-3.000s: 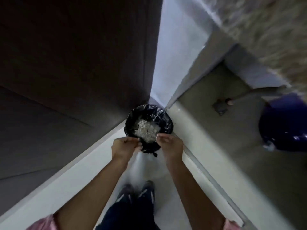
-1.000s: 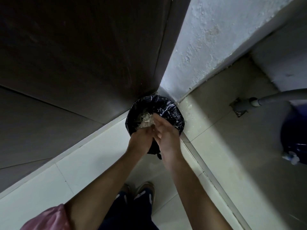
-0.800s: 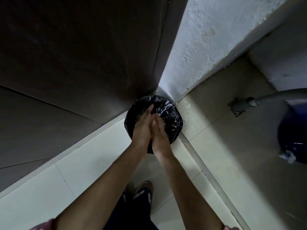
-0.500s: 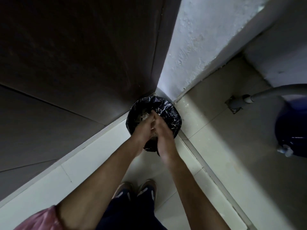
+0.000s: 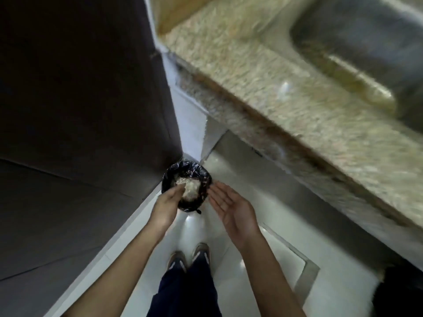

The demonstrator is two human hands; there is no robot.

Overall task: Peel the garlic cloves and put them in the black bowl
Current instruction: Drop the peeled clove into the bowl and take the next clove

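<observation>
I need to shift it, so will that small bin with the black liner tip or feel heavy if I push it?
Probably light: the bin holds only papery peels as far as shows. A push may slide or tip it. The crinkled liner looks floppy and slick.

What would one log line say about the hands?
left hand: open, above round black plastic-lined bin; right hand: open, palm up; inside: pale papery peels

We stand on a pale, glossy tiled floor [image 5: 229,271]. A small bin lined with a black bag [image 5: 204,179] sits on it in the corner. Our shoes [image 5: 201,251] stand near the bin, and a metal strip [image 5: 306,277] crosses the tiles to the bin's right.
</observation>
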